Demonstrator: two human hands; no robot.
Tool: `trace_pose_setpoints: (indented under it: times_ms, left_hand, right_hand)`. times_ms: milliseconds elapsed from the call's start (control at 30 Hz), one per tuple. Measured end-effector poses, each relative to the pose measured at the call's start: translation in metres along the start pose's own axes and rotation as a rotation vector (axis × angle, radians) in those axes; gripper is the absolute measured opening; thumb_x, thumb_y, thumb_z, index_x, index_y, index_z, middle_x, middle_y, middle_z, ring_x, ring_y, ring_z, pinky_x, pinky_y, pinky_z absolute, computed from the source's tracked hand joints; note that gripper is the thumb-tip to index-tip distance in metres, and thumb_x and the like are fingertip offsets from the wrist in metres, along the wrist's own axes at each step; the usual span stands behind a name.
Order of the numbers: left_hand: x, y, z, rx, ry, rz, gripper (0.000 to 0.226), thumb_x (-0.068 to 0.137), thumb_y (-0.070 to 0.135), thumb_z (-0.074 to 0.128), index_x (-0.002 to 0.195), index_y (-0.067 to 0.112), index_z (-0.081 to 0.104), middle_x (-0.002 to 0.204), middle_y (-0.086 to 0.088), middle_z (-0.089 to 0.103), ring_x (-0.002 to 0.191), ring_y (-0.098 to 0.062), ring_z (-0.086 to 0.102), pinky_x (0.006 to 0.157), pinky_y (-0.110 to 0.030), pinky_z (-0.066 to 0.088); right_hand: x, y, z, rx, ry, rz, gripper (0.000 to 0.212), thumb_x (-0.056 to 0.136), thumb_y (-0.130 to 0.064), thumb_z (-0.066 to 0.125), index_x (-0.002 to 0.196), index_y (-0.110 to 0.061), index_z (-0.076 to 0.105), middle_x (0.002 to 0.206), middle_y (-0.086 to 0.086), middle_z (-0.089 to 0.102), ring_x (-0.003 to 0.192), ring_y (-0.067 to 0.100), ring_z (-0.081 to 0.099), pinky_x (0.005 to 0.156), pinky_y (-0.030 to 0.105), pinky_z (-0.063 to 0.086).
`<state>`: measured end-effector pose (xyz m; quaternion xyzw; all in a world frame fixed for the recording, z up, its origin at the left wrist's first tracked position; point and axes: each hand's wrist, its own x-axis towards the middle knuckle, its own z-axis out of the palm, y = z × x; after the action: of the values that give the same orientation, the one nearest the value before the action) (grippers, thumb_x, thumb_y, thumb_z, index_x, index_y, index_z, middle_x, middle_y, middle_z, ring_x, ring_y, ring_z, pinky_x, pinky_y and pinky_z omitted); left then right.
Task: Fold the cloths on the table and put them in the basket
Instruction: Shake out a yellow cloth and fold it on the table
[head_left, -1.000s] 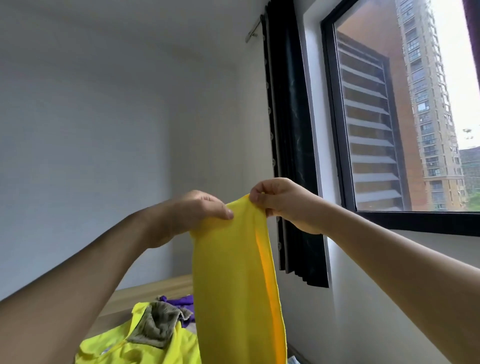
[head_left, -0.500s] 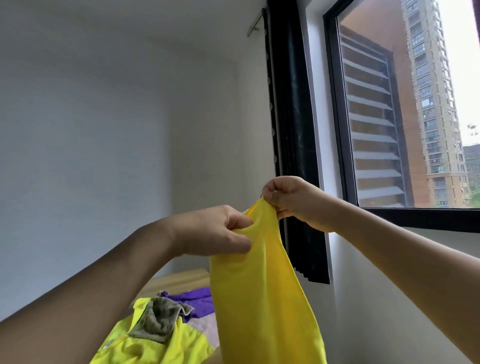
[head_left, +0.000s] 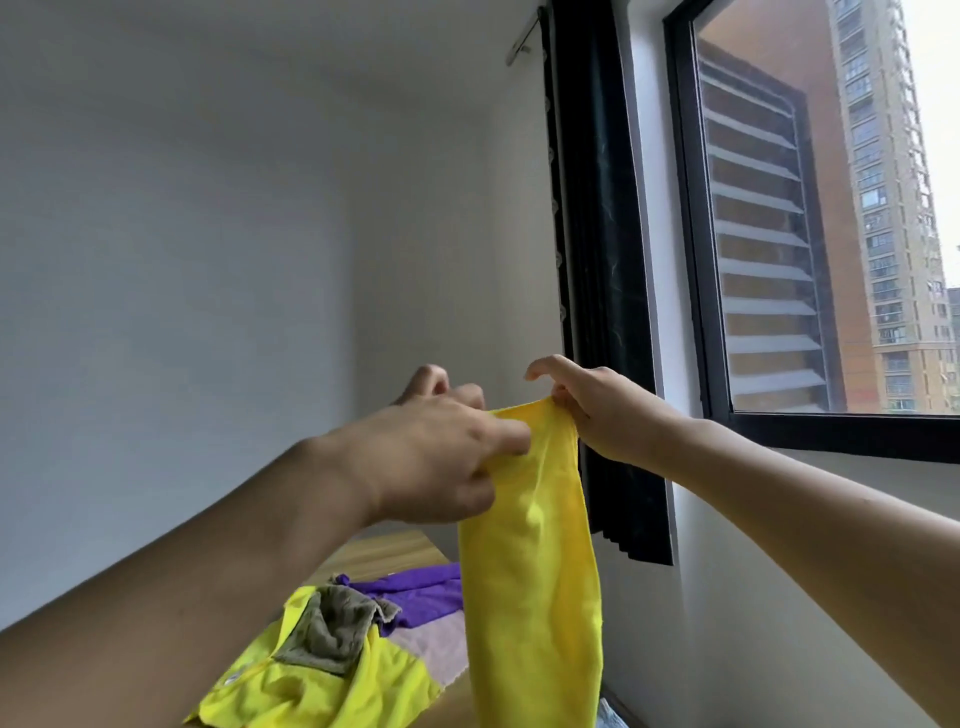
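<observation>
1. Your right hand pinches the top corner of the yellow cloth between thumb and curled fingers, with the forefinger lifted clear above the fabric.
2. Your left hand grips the same top edge just beside it, fingers curled round a bunched fold. The two hands are near each other but not touching.
3. The yellow cloth hangs straight down from both grips as a narrow doubled strip, raised in the air above the table. Its lower end runs out of view at the bottom.
4. Below your left forearm, on the wooden table, lies a heap: a lime-yellow garment with an olive-brown cloth crumpled on top of it.
5. Behind that heap a purple cloth lies spread, and a pale pink cloth lies flat just beside the lime-yellow garment.
6. A dark curtain hangs behind the hands, next to the window on the right. The basket does not show.
</observation>
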<state>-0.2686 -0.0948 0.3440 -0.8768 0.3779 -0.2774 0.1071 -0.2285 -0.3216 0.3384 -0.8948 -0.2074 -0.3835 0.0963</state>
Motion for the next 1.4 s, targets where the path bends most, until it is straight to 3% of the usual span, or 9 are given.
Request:
trace_pose_setpoints:
  times_ms: [100,233,467,600,800,900,1133,1267,1400]
  left_hand:
    - [0.005,0.008,0.006,0.165,0.273,0.126,0.018,0.093,0.032,0.038,0.11,0.033,0.044,0.098,0.011,0.049,0.108,-0.015,0.037,0.097,-0.04,0.023]
    - [0.007,0.009,0.012,0.334,0.386,-0.061,0.042,0.089,0.005,0.02,0.119,0.025,0.042,0.099,0.002,0.047,0.103,-0.022,0.046,0.086,-0.041,0.027]
    - [-0.003,-0.013,0.02,0.536,0.579,-0.164,0.044,0.081,0.004,0.019,0.084,0.015,0.061,0.075,-0.006,0.059,0.077,-0.029,0.057,0.083,-0.045,0.034]
    - [-0.008,-0.029,0.023,0.572,0.57,-0.158,0.031,0.079,0.007,0.029,0.081,0.017,0.058,0.075,-0.005,0.059,0.082,-0.029,0.056,0.08,-0.042,0.028]
    - [-0.023,-0.04,0.027,0.172,0.358,-0.208,0.013,0.09,0.037,0.035,0.087,0.024,0.036,0.073,0.004,0.047,0.074,-0.022,0.044,0.073,-0.035,0.033]
    - [-0.024,-0.054,0.035,0.157,0.275,-0.3,0.018,0.095,0.028,0.032,0.081,0.02,0.04,0.086,-0.002,0.06,0.074,-0.023,0.044,0.071,-0.033,0.032]
    - [-0.03,-0.081,0.047,0.282,0.163,-0.328,0.01,0.09,0.012,0.036,0.09,0.022,0.036,0.1,-0.001,0.053,0.098,-0.023,0.05,0.08,-0.034,0.035]
    - [-0.029,-0.09,0.056,0.288,0.266,-0.337,0.013,0.092,0.01,0.036,0.093,0.023,0.039,0.099,0.0,0.047,0.087,-0.021,0.041,0.076,-0.032,0.033]
    - [-0.024,-0.102,0.066,0.382,0.276,-0.212,0.009,0.092,0.031,0.042,0.087,0.025,0.047,0.114,-0.001,0.041,0.098,-0.021,0.039,0.076,-0.033,0.031]
  right_hand:
    - [0.005,0.002,0.009,-0.096,0.049,0.018,0.034,0.087,-0.003,0.047,0.111,-0.022,0.062,0.098,-0.001,0.066,0.088,0.021,0.063,0.075,0.037,0.053]
    - [0.01,-0.008,0.018,-0.072,0.026,0.165,0.027,0.086,-0.001,0.04,0.099,-0.017,0.057,0.09,0.003,0.06,0.079,0.024,0.059,0.068,0.041,0.053]
    - [0.025,-0.038,0.027,0.61,-0.024,0.373,0.028,0.087,0.002,0.027,0.073,-0.01,0.048,0.061,0.002,0.039,0.053,0.017,0.037,0.048,0.026,0.029]
    - [0.029,-0.045,0.033,0.883,-0.089,0.399,0.034,0.09,0.004,0.023,0.087,-0.009,0.054,0.057,0.002,0.033,0.047,0.012,0.032,0.048,0.026,0.028]
    - [0.04,-0.051,0.071,0.608,-0.144,0.355,0.031,0.086,0.003,0.027,0.074,-0.01,0.052,0.06,0.002,0.035,0.05,0.014,0.03,0.046,0.024,0.025]
    - [0.042,-0.059,0.083,0.495,-0.122,0.262,0.026,0.084,0.005,0.031,0.075,-0.006,0.054,0.062,-0.002,0.041,0.055,0.011,0.037,0.048,0.022,0.03]
    - [0.047,-0.078,0.093,0.908,-0.269,0.146,0.003,0.068,-0.009,0.035,0.068,-0.012,0.036,0.06,0.004,0.029,0.048,0.012,0.03,0.045,0.027,0.026]
    - [0.051,-0.077,0.095,0.729,-0.343,0.132,0.02,0.078,-0.029,0.043,0.08,-0.009,0.046,0.066,0.004,0.038,0.054,0.012,0.039,0.05,0.027,0.033]
    - [0.06,-0.064,0.104,0.407,-0.334,0.125,0.019,0.092,-0.014,0.05,0.075,-0.017,0.041,0.068,0.0,0.042,0.051,0.01,0.043,0.049,0.029,0.039]
